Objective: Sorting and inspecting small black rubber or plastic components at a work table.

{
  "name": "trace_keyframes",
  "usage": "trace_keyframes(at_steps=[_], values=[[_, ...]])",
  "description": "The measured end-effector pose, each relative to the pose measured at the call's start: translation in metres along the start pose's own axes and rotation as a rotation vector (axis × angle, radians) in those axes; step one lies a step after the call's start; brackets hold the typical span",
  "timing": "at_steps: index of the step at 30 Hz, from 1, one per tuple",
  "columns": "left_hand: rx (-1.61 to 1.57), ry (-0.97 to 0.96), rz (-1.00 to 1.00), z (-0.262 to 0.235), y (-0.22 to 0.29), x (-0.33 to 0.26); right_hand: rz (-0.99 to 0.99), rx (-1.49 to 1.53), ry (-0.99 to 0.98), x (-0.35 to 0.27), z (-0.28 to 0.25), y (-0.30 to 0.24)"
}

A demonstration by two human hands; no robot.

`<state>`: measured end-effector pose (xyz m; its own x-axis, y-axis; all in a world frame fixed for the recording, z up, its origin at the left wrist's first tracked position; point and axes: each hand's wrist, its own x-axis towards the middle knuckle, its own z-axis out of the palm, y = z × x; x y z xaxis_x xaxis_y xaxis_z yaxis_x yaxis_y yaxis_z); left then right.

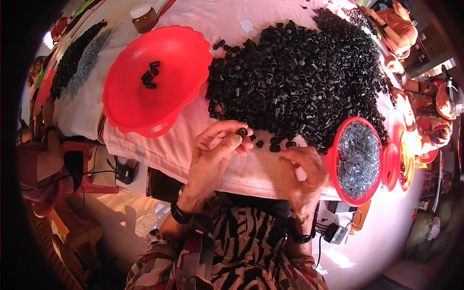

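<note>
Between the thumb and fingers of my left hand (215, 145) is a small black plastic part (243, 132), its round open end showing. My right hand (305, 169) hovers to the right, its thumb and fingers bent together in a pinch. Whatever it may hold is too small to make out. Just beyond both hands spreads a large pile of black plastic parts (295, 72), with a few loose ones at its near edge. Beside my right hand stands a red bowl (334, 166) heaped with small silvery pieces (358, 159) that look like springs.
A red scalloped basin (125, 101) on the left holds several black parts. The pink cloth (169, 150) covers the table. A brown jar (144, 18) stands at the back. More red bowls (390, 166) and other people sit along the right; another dark pile (72, 63) lies far left.
</note>
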<state>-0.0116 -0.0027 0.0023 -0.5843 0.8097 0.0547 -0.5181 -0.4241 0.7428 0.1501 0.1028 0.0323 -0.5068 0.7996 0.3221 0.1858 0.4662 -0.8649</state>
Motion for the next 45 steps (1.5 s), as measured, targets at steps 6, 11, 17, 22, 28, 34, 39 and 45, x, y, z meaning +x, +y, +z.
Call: trace_keyframes(at_steps=[6,11,17,22,28,34,39,45], values=[[-0.020,0.019,-0.058,-0.001,0.002,0.000,-0.419,-0.372,-0.156,0.014,0.028,-0.003],[-0.020,0.029,-0.065,0.000,0.001,0.001,-0.439,-0.420,-0.148,0.018,0.033,-0.003],[0.018,0.034,-0.072,0.003,0.001,0.002,-0.433,-0.492,-0.122,0.024,0.038,0.003],[0.118,0.028,-0.064,0.005,0.001,0.000,-0.437,-0.361,-0.027,0.018,0.033,0.000],[0.255,-0.010,-0.055,0.015,-0.003,-0.005,0.067,0.466,0.039,-0.003,0.014,-0.002],[0.223,-0.073,-0.169,0.030,-0.009,-0.008,0.218,0.711,0.072,0.002,0.010,-0.013],[0.226,-0.072,-0.183,0.033,-0.010,-0.007,0.205,0.665,0.067,0.000,0.013,-0.010],[0.204,-0.072,-0.183,0.032,-0.011,-0.008,0.108,0.579,0.028,-0.002,0.013,-0.002]])
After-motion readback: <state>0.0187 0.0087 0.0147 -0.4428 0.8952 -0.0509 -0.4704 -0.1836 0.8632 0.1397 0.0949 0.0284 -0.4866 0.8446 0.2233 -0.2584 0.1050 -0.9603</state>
